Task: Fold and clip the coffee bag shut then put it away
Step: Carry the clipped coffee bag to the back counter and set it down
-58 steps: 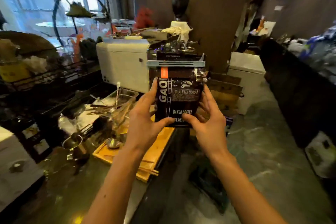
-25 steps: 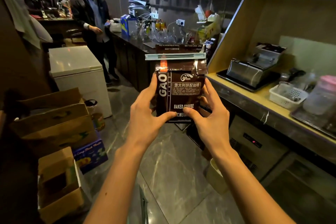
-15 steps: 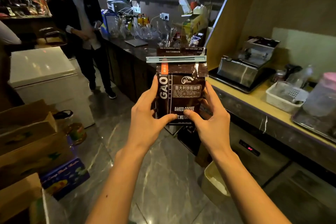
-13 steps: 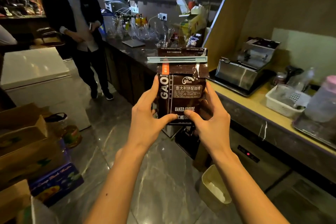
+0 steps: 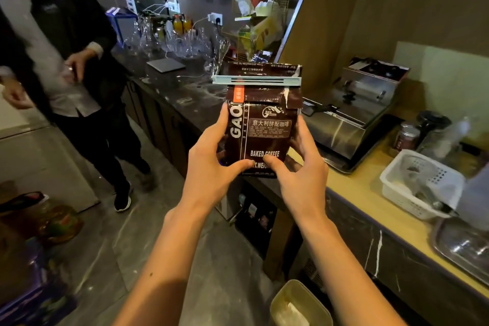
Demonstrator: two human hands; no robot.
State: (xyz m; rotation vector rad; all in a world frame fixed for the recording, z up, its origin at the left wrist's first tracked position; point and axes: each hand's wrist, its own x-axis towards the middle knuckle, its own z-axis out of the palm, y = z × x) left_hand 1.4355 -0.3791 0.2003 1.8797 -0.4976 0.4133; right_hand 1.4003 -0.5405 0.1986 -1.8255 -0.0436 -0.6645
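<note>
A dark brown coffee bag (image 5: 264,130) with white lettering is held upright in front of me at chest height. Its top is folded over, and a long pale blue clip (image 5: 256,80) is clamped across the fold. My left hand (image 5: 215,167) grips the bag's lower left side, thumb on the front. My right hand (image 5: 299,169) grips the lower right side the same way. The bag hangs in the air over the corner where the dark counter (image 5: 182,85) meets the wooden counter (image 5: 370,193).
A person in dark clothes (image 5: 66,61) stands on the left by the dark counter, which carries glassware (image 5: 174,40). On the wooden counter sit a steel appliance (image 5: 354,111), a white basket (image 5: 420,182) and a metal tray (image 5: 463,246). A small bin (image 5: 299,304) stands on the floor below.
I have turned from the cluttered worktop toward the counters on the right and come closer to them. Both hands keep the same hold on the clipped bag.
</note>
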